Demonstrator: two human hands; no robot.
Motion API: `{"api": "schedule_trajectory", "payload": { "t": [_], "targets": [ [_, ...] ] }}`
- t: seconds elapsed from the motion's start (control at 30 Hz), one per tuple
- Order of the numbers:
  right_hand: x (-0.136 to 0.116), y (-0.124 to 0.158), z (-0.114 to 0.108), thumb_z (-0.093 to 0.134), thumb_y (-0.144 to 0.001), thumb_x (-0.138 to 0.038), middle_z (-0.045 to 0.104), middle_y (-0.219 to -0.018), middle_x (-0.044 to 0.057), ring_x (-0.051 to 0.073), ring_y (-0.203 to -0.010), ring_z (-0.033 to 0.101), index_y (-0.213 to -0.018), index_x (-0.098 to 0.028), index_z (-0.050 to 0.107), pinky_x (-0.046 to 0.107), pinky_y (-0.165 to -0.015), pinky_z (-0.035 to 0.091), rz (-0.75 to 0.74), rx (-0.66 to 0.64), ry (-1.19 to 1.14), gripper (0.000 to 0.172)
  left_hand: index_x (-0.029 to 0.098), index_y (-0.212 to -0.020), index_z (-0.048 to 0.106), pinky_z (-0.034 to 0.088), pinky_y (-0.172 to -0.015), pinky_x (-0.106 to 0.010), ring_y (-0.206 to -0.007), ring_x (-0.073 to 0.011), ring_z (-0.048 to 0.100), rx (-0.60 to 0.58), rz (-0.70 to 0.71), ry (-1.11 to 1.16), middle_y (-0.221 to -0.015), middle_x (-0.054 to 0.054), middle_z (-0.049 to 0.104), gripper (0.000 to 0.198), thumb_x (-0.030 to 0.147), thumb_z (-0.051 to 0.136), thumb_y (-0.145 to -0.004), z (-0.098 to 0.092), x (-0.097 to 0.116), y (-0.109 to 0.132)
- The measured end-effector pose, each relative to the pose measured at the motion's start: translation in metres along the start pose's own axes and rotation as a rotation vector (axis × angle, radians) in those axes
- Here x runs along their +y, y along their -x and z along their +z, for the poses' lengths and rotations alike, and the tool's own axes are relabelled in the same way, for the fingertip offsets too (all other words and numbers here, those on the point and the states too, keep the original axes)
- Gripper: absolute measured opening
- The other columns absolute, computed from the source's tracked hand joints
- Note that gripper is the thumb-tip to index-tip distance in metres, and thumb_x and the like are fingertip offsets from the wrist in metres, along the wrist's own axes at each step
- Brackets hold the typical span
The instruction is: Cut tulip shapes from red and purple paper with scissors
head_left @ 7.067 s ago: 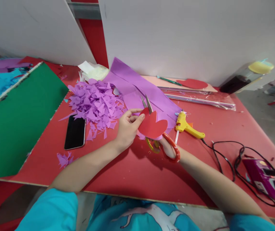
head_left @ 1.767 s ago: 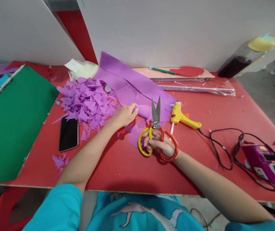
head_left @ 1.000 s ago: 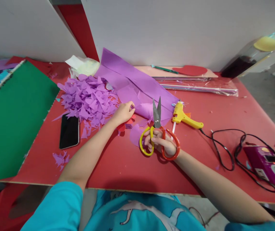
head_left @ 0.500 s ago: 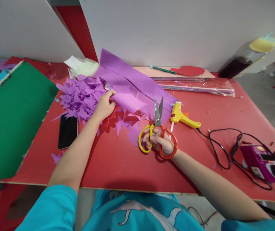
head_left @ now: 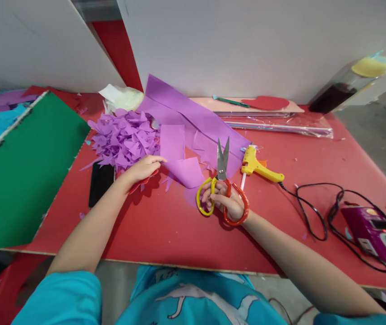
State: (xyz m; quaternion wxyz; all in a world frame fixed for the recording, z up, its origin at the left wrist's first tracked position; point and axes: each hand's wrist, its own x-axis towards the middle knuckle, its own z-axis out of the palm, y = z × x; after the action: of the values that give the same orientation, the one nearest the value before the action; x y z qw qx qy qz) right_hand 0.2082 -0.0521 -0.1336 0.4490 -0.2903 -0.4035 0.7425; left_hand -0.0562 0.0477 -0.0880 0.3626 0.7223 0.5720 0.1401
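Observation:
My left hand [head_left: 144, 169] is closed on the edge of a small purple paper piece [head_left: 188, 172], with red paper [head_left: 139, 184] showing under the palm. The paper curls out to the right, towards the scissors. In my right hand [head_left: 228, 201] are scissors [head_left: 222, 162] with one yellow and one red handle, blades parted and pointing away from me. A pile of cut purple paper shapes [head_left: 125, 137] lies beyond my left hand. Behind the held piece rest a flat purple rectangle [head_left: 172, 141] and a long folded purple sheet [head_left: 193, 113].
A yellow glue gun [head_left: 259, 167] lies right of the scissors, its black cord [head_left: 301, 198] running to a purple power box [head_left: 374, 230]. A phone [head_left: 101, 183] and a green board [head_left: 27, 176] are at left. A bottle [head_left: 350, 83] stands at the back right.
My left hand has come nearer to me and drawn the purple piece off the others, uncovering a flat rectangle behind. The right hand and scissors have hardly moved.

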Motion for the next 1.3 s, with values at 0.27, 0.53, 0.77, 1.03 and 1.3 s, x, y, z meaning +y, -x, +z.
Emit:
{"api": "schedule_trajectory", "payload": {
  "t": [0.27,0.53,0.77,1.03,1.3],
  "targets": [
    [0.001,0.001,-0.001,0.067,-0.075,-0.031,0.065,-0.07,0.001,0.012,-0.052,0.058,-0.091,-0.017,0.055,0.026,-0.048,0.049,-0.005,-0.016,0.025,0.025,0.018,-0.057,0.058,0.038,-0.051,-0.024,-0.048,-0.0124,0.048,0.0,-0.027,0.012,-0.047,0.002,0.049,0.024,0.032,0.051,-0.076,0.004,0.008,0.002],
    [0.0,0.001,0.0,0.066,-0.074,-0.03,0.063,-0.067,0.001,0.013,-0.052,0.057,-0.088,-0.018,0.053,0.026,-0.048,0.049,0.012,0.007,0.026,0.023,0.019,-0.098,0.07,0.05,-0.074,-0.028,-0.079,-0.0159,0.064,0.033,0.185,-0.158,-0.101,-0.005,0.07,0.039,0.006,0.046,-0.069,-0.002,0.031,0.007],
    [0.0,0.001,0.0,0.066,-0.074,-0.029,0.063,-0.068,0.001,0.013,-0.053,0.056,-0.086,-0.018,0.052,0.026,-0.048,0.049,0.004,0.004,0.016,0.022,0.018,-0.103,0.065,0.048,-0.087,-0.031,-0.095,-0.0166,0.063,0.128,0.137,-0.076,-0.109,-0.006,0.068,0.028,0.014,0.049,-0.081,0.008,0.028,-0.011],
    [0.001,0.001,0.0,0.066,-0.075,-0.028,0.062,-0.067,0.0,0.013,-0.053,0.056,-0.088,-0.018,0.053,0.026,-0.048,0.049,0.017,-0.001,0.007,0.021,0.014,-0.091,0.064,0.042,-0.09,-0.035,-0.099,-0.0216,0.057,0.238,0.096,-0.246,-0.097,-0.011,0.062,0.02,0.025,0.048,-0.087,0.015,0.023,-0.011],
    [0.0,0.001,0.0,0.067,-0.075,-0.028,0.064,-0.07,0.001,0.012,-0.053,0.057,-0.09,-0.016,0.054,0.025,-0.048,0.049,0.011,0.005,-0.008,0.023,0.018,-0.064,0.055,0.042,-0.069,-0.029,-0.066,-0.0165,0.057,0.262,0.016,-0.197,-0.067,-0.004,0.063,0.031,0.028,0.042,-0.09,0.033,0.042,-0.004]
  ]
}}
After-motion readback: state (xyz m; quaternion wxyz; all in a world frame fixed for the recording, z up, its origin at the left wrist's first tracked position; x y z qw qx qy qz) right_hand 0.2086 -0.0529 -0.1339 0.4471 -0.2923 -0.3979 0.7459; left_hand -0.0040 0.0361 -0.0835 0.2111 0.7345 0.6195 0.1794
